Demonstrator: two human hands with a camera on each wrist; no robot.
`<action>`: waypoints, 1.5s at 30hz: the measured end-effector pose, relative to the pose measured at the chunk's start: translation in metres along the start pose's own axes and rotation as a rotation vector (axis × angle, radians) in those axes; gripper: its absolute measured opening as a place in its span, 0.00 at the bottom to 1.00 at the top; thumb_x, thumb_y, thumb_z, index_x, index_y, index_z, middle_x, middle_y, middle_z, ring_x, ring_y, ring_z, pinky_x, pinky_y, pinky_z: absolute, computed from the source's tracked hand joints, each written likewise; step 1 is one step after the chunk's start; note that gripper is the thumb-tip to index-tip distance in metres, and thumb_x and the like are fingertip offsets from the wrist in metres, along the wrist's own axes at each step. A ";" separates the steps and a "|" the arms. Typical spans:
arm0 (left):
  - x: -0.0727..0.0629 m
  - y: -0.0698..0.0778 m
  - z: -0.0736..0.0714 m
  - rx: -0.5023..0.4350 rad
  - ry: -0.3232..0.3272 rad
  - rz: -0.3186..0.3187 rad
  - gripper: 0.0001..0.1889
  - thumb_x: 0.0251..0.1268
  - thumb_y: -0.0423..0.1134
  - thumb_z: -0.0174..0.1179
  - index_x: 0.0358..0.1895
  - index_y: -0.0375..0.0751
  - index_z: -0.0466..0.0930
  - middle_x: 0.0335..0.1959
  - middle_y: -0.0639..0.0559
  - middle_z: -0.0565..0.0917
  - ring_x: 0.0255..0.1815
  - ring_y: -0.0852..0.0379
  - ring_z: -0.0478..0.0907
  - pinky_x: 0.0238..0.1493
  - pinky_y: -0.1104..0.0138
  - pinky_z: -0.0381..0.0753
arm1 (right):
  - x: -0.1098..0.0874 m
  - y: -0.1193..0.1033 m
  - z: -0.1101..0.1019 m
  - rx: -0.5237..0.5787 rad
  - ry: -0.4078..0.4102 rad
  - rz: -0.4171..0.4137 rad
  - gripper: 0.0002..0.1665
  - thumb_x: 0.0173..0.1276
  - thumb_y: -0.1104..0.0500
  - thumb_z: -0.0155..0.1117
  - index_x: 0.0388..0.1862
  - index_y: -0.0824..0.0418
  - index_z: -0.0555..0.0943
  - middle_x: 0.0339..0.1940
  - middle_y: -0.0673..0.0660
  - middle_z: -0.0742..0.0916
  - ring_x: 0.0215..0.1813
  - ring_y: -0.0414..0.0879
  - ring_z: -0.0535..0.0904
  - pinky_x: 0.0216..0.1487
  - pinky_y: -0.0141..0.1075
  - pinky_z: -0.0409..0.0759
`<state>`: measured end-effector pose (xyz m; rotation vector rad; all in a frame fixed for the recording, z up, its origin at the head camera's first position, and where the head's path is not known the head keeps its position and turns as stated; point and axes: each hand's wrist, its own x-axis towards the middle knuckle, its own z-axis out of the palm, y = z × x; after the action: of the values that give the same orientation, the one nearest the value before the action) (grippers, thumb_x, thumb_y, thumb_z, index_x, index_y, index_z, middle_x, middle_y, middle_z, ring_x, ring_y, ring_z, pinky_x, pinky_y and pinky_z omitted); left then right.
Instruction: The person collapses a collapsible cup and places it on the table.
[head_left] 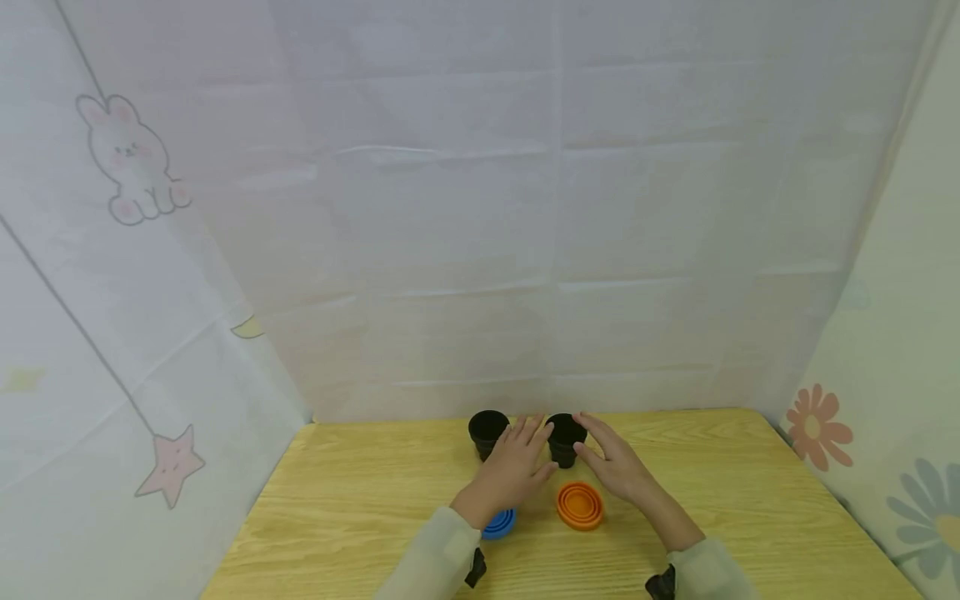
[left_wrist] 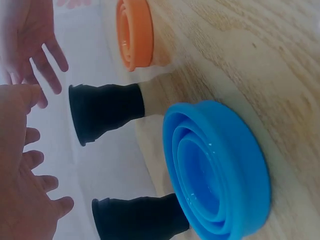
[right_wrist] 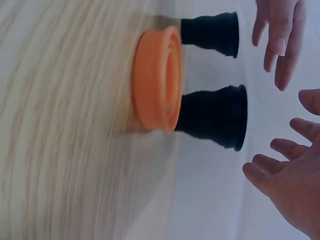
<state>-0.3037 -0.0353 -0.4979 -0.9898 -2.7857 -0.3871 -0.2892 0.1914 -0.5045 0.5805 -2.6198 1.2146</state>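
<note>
Two black cups (head_left: 489,429) (right_wrist: 215,117) stand upright at the back of the wooden table, side by side. In front of them lie a blue collapsible cup (left_wrist: 215,170), folded flat, and an orange collapsible cup (head_left: 580,506), also folded flat. My left hand (head_left: 510,469) hovers between the black cups with its fingers spread, and its arm partly covers the blue cup in the head view. Fingers stretched out, my right hand (head_left: 617,462) is held just right of the right black cup. Both wrist views show the hands apart from the cups, holding nothing.
The wooden table (head_left: 337,508) meets a pale cloth wall (head_left: 450,250) right behind the black cups. Printed side sheets (head_left: 75,333) bound the table on the left and right.
</note>
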 end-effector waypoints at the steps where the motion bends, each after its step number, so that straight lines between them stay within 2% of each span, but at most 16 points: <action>1: 0.003 0.000 0.002 0.013 -0.012 -0.006 0.35 0.80 0.57 0.49 0.82 0.48 0.52 0.83 0.46 0.52 0.82 0.41 0.48 0.77 0.42 0.56 | 0.001 0.003 0.000 -0.028 -0.002 -0.012 0.32 0.80 0.54 0.56 0.78 0.63 0.64 0.78 0.69 0.65 0.77 0.70 0.59 0.69 0.69 0.62; 6: 0.014 0.002 0.010 0.021 -0.064 -0.048 0.36 0.80 0.58 0.47 0.82 0.50 0.49 0.84 0.48 0.48 0.83 0.42 0.43 0.77 0.41 0.54 | 0.005 0.017 -0.001 -0.161 -0.032 -0.071 0.35 0.79 0.52 0.58 0.78 0.65 0.63 0.79 0.70 0.63 0.78 0.72 0.54 0.70 0.72 0.59; 13: 0.021 0.002 0.024 0.013 -0.097 -0.086 0.36 0.79 0.60 0.45 0.83 0.51 0.48 0.84 0.49 0.45 0.84 0.43 0.40 0.78 0.42 0.52 | 0.011 0.029 -0.001 -0.390 -0.095 -0.105 0.38 0.78 0.50 0.59 0.79 0.64 0.61 0.79 0.71 0.61 0.78 0.75 0.53 0.68 0.72 0.61; 21: 0.030 -0.003 0.034 0.041 -0.116 -0.102 0.36 0.80 0.58 0.46 0.83 0.48 0.48 0.84 0.48 0.45 0.83 0.43 0.43 0.78 0.44 0.56 | 0.017 0.042 0.003 -0.454 -0.154 -0.108 0.40 0.78 0.50 0.59 0.81 0.62 0.58 0.80 0.68 0.60 0.78 0.75 0.51 0.66 0.73 0.63; 26: 0.033 -0.006 0.040 0.039 -0.106 -0.086 0.35 0.81 0.55 0.48 0.82 0.46 0.49 0.84 0.46 0.47 0.82 0.45 0.49 0.76 0.48 0.62 | 0.019 0.047 0.004 -0.444 -0.168 -0.126 0.38 0.77 0.52 0.61 0.80 0.61 0.62 0.80 0.65 0.63 0.78 0.73 0.55 0.67 0.70 0.66; 30: 0.037 -0.005 0.042 -0.038 -0.097 -0.072 0.33 0.82 0.49 0.48 0.81 0.42 0.52 0.83 0.44 0.48 0.78 0.47 0.61 0.71 0.56 0.72 | 0.019 0.053 0.004 -0.418 -0.159 -0.158 0.32 0.75 0.60 0.63 0.76 0.62 0.68 0.79 0.66 0.65 0.73 0.68 0.67 0.64 0.61 0.74; 33: 0.037 -0.004 0.041 -0.084 -0.098 -0.086 0.31 0.83 0.47 0.47 0.81 0.41 0.53 0.83 0.44 0.48 0.74 0.49 0.68 0.65 0.59 0.78 | 0.020 0.057 0.007 -0.423 -0.132 -0.182 0.28 0.74 0.64 0.63 0.72 0.62 0.73 0.77 0.67 0.68 0.67 0.65 0.75 0.59 0.55 0.80; 36: 0.037 -0.002 0.039 -0.093 -0.078 -0.085 0.30 0.83 0.45 0.48 0.80 0.40 0.55 0.83 0.44 0.51 0.73 0.49 0.69 0.63 0.60 0.79 | 0.022 0.059 0.009 -0.423 -0.083 -0.203 0.26 0.73 0.65 0.63 0.69 0.61 0.77 0.75 0.67 0.71 0.65 0.64 0.77 0.57 0.53 0.82; 42: 0.036 -0.002 0.026 -0.096 0.033 -0.043 0.29 0.80 0.44 0.53 0.78 0.41 0.60 0.79 0.43 0.61 0.66 0.51 0.77 0.53 0.67 0.84 | 0.023 0.055 0.006 -0.288 0.060 -0.274 0.25 0.70 0.67 0.66 0.66 0.61 0.79 0.69 0.67 0.78 0.64 0.64 0.78 0.57 0.53 0.82; 45: 0.034 -0.002 0.017 -0.137 0.088 -0.028 0.27 0.79 0.44 0.55 0.76 0.42 0.64 0.75 0.44 0.66 0.64 0.50 0.78 0.56 0.65 0.83 | 0.023 0.050 0.004 -0.213 0.100 -0.304 0.26 0.70 0.68 0.66 0.67 0.61 0.78 0.67 0.67 0.79 0.62 0.63 0.80 0.54 0.52 0.84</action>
<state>-0.3326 -0.0117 -0.5068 -0.9385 -2.7266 -0.6178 -0.3317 0.2118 -0.5338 0.8161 -2.4246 0.8396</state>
